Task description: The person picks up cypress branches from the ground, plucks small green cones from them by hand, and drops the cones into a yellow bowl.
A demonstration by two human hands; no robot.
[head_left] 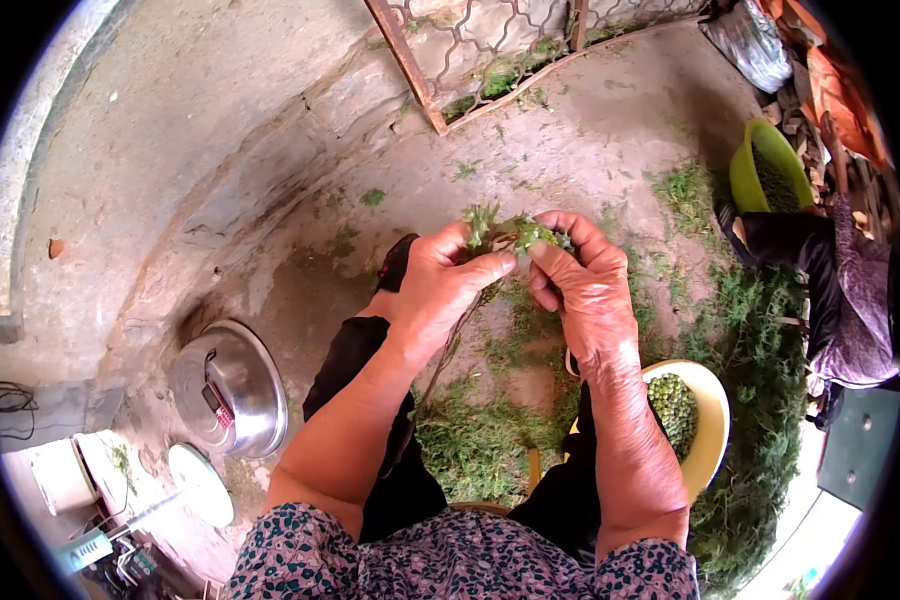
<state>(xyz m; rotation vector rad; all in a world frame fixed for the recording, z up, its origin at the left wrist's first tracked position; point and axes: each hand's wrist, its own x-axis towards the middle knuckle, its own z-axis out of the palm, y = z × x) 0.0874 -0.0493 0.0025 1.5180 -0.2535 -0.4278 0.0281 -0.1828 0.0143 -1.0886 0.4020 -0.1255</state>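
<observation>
A leafy green sprig (520,234) is pinched between both hands in front of me, its thin brown stem trailing down past my left wrist. My left hand (438,290) is closed, thumb and fingers gripping the stem side. My right hand (592,285) has its thumb and fingertips pressed on the leafy part. Whether small fruits sit between those fingertips is hidden. Beside my right forearm stands a pale yellow tub (710,440) holding many small round green fruits (674,412).
Cut greenery (470,455) litters the ground between my legs, and a greenery heap (745,400) lies right. An upturned metal basin (260,390) with a phone-like object on it is at left. Another person (860,290) sits at right near a green tub (745,165). A rusty metal frame (425,95) leans ahead.
</observation>
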